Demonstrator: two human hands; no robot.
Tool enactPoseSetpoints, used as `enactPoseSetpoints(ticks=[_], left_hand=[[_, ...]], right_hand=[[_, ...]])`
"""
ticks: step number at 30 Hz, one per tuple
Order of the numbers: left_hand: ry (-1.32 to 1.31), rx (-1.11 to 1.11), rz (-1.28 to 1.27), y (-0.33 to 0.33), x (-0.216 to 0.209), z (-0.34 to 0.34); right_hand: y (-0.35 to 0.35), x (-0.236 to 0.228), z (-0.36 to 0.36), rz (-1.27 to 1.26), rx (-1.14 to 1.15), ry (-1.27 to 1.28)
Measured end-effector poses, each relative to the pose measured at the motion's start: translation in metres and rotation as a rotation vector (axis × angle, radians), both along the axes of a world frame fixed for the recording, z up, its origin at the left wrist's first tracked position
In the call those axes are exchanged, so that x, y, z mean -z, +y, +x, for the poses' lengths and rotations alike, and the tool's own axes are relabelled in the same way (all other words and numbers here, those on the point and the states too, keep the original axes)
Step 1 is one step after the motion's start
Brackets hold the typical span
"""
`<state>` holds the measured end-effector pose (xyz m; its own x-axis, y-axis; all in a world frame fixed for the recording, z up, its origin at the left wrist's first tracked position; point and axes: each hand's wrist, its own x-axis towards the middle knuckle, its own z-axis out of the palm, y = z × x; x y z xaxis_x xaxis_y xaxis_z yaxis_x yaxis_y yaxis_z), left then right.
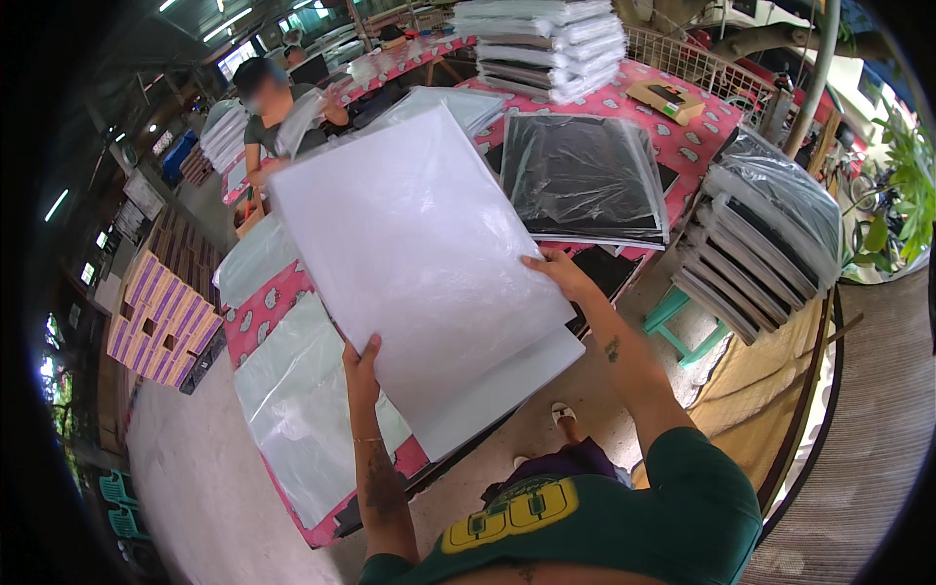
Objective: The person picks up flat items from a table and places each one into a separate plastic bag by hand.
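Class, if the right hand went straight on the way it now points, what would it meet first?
Most likely the white sheet: the right hand grips its edge and points across it. Depth beyond the sheet is hard to judge.

A dark green shirt (624,531) is worn, its short sleeves (697,478) seen at the bottom of the frame. A yellow print (512,514), edged in a dark outline, is set across it at lower centre. The left hand (362,369) and right hand (563,273) are bare. A thin bracelet (368,440) is worn at the left wrist; the left forearm is marked with a dark tattoo (384,485), the right with a smaller one. Dark purple bottoms (577,460) and pale footwear (560,413) are partly shown below.
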<state>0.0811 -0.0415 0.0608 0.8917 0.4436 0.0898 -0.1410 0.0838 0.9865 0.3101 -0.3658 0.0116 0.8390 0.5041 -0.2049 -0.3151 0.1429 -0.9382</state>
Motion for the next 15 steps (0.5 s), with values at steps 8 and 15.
enactPoseSetpoints(ticks=[8,15], left_hand=[[0.286,0.156,0.112,-0.015,0.049,0.113],[0.223,0.315,-0.157,-0.118,0.026,0.228]], right_hand=[[-0.097,0.006,0.049,0.115,0.419,-0.12],[-0.193,-0.007,0.115,0.092,0.587,-0.018]])
